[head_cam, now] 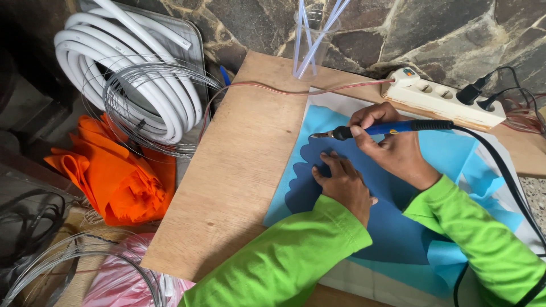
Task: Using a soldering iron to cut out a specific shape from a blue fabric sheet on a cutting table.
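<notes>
1. Rough stone wall backs a plywood worktop [239,187] carrying a white sheet and layers of blue fabric.
2. Right hand [392,145] has its fingers closed around a blue-handled soldering iron [392,128], its tip touching the scalloped edge of the dark blue fabric [392,227].
3. Left hand [341,182] lies flat, fingers spread, pressing that fabric down just below the tip.
4. Light blue fabric [455,153] lies underneath.
5. White power strip [443,101] sits behind the hands; white coiled hose [131,68] and orange cloth [119,170] lie off the left side.
</notes>
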